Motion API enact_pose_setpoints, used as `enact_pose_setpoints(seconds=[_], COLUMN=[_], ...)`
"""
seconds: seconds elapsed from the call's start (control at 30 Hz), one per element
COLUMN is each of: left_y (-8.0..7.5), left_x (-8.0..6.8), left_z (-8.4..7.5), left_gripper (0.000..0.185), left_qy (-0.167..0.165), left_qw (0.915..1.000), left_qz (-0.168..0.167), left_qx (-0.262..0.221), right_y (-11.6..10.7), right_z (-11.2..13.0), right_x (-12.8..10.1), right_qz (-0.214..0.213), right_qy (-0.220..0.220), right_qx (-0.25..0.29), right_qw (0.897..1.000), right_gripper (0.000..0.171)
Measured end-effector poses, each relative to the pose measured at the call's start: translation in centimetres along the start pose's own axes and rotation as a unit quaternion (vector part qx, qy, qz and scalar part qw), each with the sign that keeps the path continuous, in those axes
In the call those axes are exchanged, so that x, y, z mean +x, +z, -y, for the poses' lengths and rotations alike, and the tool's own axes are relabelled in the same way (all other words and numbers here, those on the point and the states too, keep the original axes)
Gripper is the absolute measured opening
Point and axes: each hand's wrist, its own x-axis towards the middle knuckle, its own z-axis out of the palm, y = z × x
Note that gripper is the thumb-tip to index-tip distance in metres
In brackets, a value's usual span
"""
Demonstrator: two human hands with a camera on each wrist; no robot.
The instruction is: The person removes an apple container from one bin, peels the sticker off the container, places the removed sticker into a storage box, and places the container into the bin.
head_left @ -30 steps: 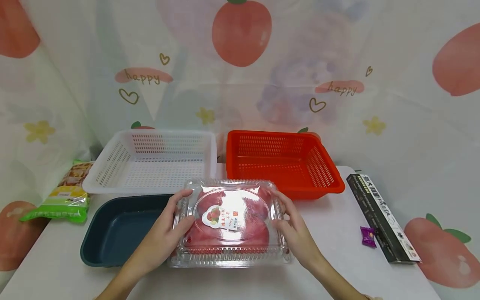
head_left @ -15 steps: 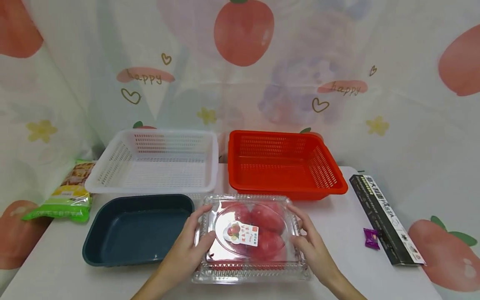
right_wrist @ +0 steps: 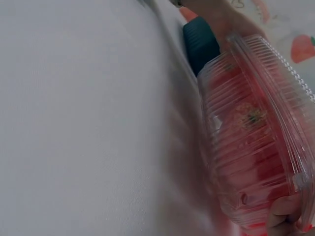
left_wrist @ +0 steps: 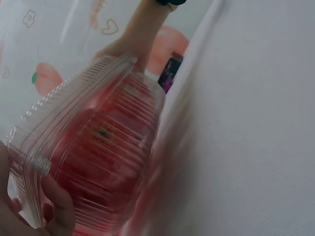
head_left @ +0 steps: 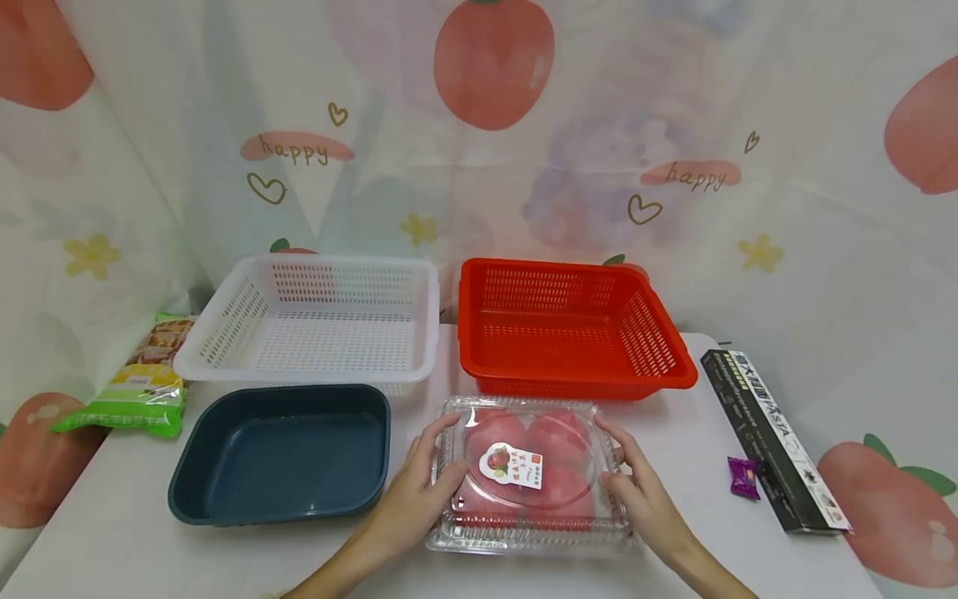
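Observation:
A clear plastic clamshell box [head_left: 533, 476] with red tomatoes and a white label inside sits low at the near middle of the table, in front of the red basket [head_left: 554, 266]. My left hand [head_left: 419, 495] grips its left side with the thumb on the lid. On the opposite side my right hand [head_left: 636, 491] grips it the same way. The left wrist view shows the ribbed box [left_wrist: 93, 162] with my fingers [left_wrist: 59, 209] under its edge. The right wrist view shows the box [right_wrist: 251, 137] just over the white table, with a fingertip [right_wrist: 281, 216] at its corner.
A white basket [head_left: 337, 263] stands at the back left, beside the red one. A dark blue tray [head_left: 299, 388] lies left of the box. A green snack bag [head_left: 130, 391] is at the far left. A black pasta box [head_left: 771, 433] and purple candy [head_left: 743, 477] lie right.
Both hands have carried the clamshell box rightward and lower, away from the blue tray's right edge to the spot in front of the red basket.

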Motion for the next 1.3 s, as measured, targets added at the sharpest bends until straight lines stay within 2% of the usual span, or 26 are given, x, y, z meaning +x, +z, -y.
enact_pose_setpoints(seconds=[0.27,0.57,1.03,1.3], left_y=[0.7,0.5,0.6,0.6], left_x=[1.1,2.2,2.6,2.6], left_z=[1.0,1.6,2.0,2.2], left_gripper=[0.051,0.051,0.05,0.051], left_qy=[-0.01,-0.01,-0.003,-0.006], left_qw=[0.9999,0.9999,0.9999,0.9998], left_qz=[0.001,-0.01,-0.013,-0.007], left_qx=[-0.004,0.008,0.01,0.015], right_y=[-0.1,0.3,0.4,0.5], right_z=[-1.0,-1.4,-1.7,-2.0], right_x=[0.8,1.4,2.0,2.0], right_qz=[-0.01,-0.011,-0.011,-0.012], right_qy=[-0.012,0.002,-0.006,0.004], right_qx=[-0.02,-0.039,-0.043,-0.041], right_qw=[1.0,0.999,0.999,0.999], right_gripper=[0.06,0.061,0.061,0.062])
